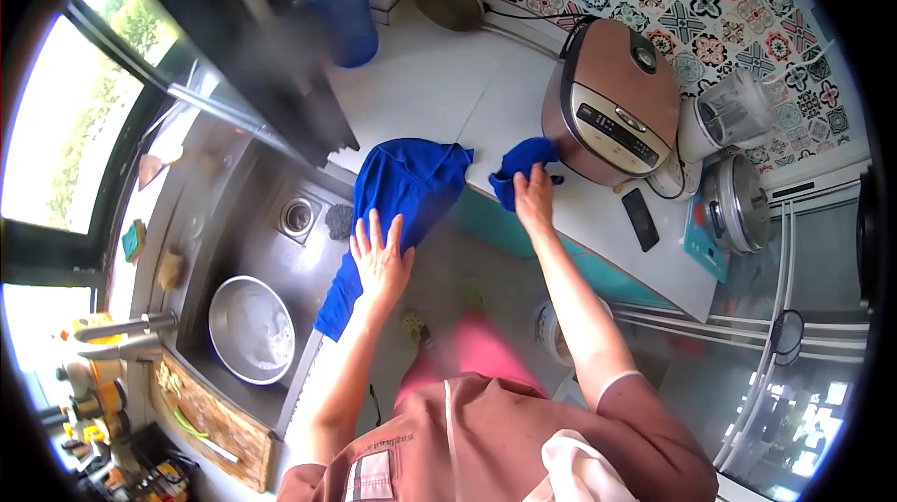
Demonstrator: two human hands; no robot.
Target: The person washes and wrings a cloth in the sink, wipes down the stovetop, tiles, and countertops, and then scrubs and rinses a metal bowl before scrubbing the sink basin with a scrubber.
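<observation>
A large blue cloth lies over the counter's corner and trails along the sink's edge. On its lower part rests my left hand, fingers spread and stretched out. Farther right, a smaller bunched blue cloth sits on the counter's front edge, close beside the rice cooker. My right hand holds this bunched cloth from above, its fingertips partly lost in the folds. Whether the two cloths are the same kind of item, I cannot tell.
Left is the steel sink with a metal bowl. A cutting board lies below it. Along the counter stand a blue jug, a frying pan, a phone, a blender and a lidded pot.
</observation>
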